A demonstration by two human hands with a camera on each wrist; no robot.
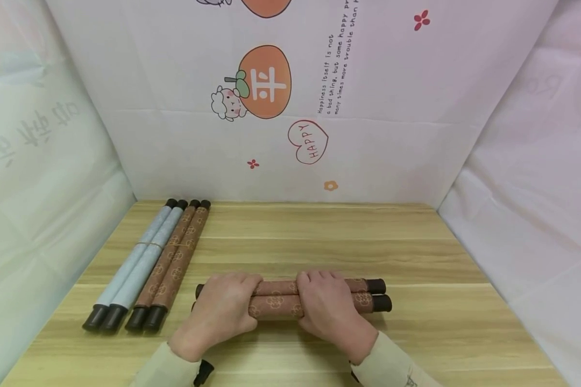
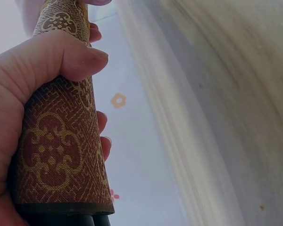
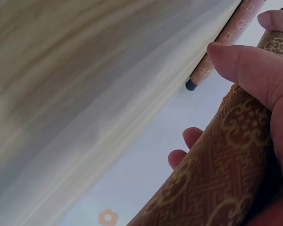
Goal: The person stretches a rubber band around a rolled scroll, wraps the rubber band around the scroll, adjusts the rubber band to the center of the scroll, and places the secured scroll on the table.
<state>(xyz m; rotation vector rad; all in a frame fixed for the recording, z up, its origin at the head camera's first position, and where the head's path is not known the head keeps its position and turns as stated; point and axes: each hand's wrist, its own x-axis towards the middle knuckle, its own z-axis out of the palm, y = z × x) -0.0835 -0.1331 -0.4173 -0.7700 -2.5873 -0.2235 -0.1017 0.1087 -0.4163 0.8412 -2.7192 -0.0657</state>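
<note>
Two brown scrolls with gold flower patterns and black end knobs lie side by side across the front of the table. My left hand grips them near their left ends, covering most of the knobs there. Right of their middle, my right hand is wrapped over both. In the left wrist view the thumb lies along the patterned scroll, and fingertips show past its far side. The right wrist view has the thumb and fingers curled round the scroll. The palms hide the rest of the grip.
At the left lie two light blue scrolls beside two more brown scrolls, with a thin string across them. White printed cloth walls the wooden table at the back and sides.
</note>
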